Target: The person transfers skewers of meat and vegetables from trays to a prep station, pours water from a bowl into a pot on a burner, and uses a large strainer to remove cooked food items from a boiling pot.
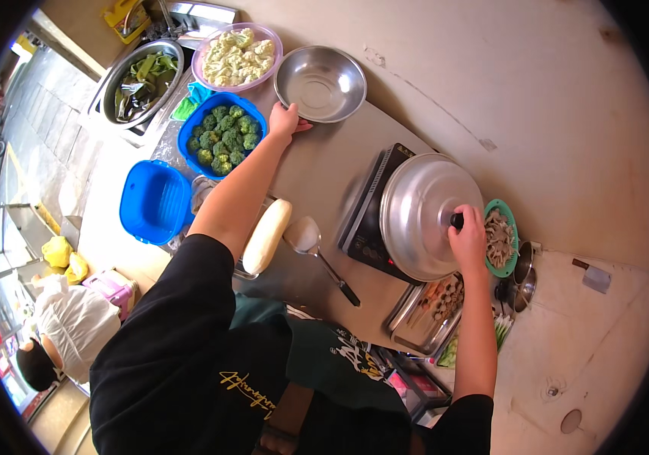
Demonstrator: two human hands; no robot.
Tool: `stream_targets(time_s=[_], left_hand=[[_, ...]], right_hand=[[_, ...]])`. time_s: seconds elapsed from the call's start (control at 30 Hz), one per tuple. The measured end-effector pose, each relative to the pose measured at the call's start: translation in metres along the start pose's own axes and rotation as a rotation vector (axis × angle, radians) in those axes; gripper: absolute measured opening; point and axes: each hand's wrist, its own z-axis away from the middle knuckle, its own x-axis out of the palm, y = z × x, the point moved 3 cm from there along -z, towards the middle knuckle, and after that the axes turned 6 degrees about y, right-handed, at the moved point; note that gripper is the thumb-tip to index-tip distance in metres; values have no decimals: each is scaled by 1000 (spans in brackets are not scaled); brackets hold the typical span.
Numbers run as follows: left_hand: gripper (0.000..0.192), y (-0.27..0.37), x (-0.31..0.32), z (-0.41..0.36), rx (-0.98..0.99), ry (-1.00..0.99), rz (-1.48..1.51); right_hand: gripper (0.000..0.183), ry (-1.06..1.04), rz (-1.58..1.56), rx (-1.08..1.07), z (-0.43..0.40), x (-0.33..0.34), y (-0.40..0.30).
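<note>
My right hand (pixel 468 238) grips the black knob (pixel 457 220) of a domed metal lid (pixel 424 205), which covers a pan on a black induction cooker (pixel 362 227). A small red light glows on the cooker's panel. At the far side, my left hand (pixel 287 120) holds the near rim of a stainless steel bowl (pixel 320 85) with nothing in it. Close to that hand is a blue basket (pixel 184 151) of broccoli florets (pixel 223 136). A spatula (pixel 324 256) and a peeled white radish (pixel 267 236) on a metal tray lie nearer my body.
Cauliflower fills a pink basin (pixel 277 42); leaves soak in a metal basin (pixel 109 99). A second blue basket (pixel 153 199) stands left. Right are mushrooms in a green basket (pixel 507 267), a skewer tray (pixel 415 335) and a wall-hung cleaver (pixel 594 278). A person (pixel 74 327) is at lower left.
</note>
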Motion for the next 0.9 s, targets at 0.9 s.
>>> stream_targets(time_s=[0.9], left_hand=[[59,-206,-172,439,-184,-1210,-677]], right_hand=[[17,-1251,-758,-87,288,147,-93]])
